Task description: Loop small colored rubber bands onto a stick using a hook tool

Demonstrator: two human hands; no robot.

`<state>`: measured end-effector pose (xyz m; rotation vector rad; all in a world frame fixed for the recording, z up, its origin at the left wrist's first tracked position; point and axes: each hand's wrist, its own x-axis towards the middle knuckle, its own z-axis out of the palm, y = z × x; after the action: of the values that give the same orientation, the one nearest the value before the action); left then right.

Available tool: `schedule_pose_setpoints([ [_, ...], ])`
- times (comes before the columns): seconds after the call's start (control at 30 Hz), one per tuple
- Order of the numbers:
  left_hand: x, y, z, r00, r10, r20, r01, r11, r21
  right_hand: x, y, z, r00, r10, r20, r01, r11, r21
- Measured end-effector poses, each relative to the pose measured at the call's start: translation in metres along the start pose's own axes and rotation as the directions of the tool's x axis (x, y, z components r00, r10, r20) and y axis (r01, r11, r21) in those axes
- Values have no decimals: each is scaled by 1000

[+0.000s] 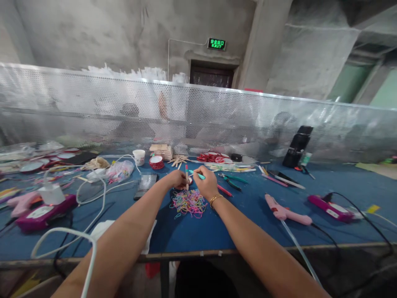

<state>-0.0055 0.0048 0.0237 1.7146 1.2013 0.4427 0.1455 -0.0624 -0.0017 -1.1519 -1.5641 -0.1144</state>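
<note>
My left hand [179, 180] is closed, pinching an upright narrow wooden stick [187, 175] with a red top end. My right hand [205, 182] grips a teal pen [199, 176] like a writing tool, its tip pointing left close to the stick. Whether tip and stick touch I cannot tell. Just below both hands lies a loose pile of small multicoloured plastic loops [190, 203] on the blue table [214, 240]. A red pen [225, 191] and teal-handled pliers [232, 181] rest to the right of my right hand.
Pink glue guns [283, 212] lie at both sides, with purple boxes [331, 208] and cords. A phone [146, 186], white cup [139, 157], red round pieces [156, 162] and wooden sticks [161, 151] sit farther back. White cable [104, 194] loops at left. A perforated metal screen [217, 120] stands behind.
</note>
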Motion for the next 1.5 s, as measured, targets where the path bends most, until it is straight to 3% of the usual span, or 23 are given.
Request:
schedule_pose_setpoints([
  [0.17,-3,2,1,1000,-13,-4,13,1000,10,-1,-1,1,998,-33,46,32,999,15],
  [0.37,-3,3,2,1000,-29,-9,29,999,24,-1,-2,0,1000,11,7,-11,1000,-5],
  [0.97,-2,2,2,1000,-28,-11,28,999,21,-2,-1,1,999,-15,51,15,1000,-10],
  [1.5,0,1,1,1000,-30,-3,30,999,23,-1,-2,0,1000,26,-12,-26,1000,7],
])
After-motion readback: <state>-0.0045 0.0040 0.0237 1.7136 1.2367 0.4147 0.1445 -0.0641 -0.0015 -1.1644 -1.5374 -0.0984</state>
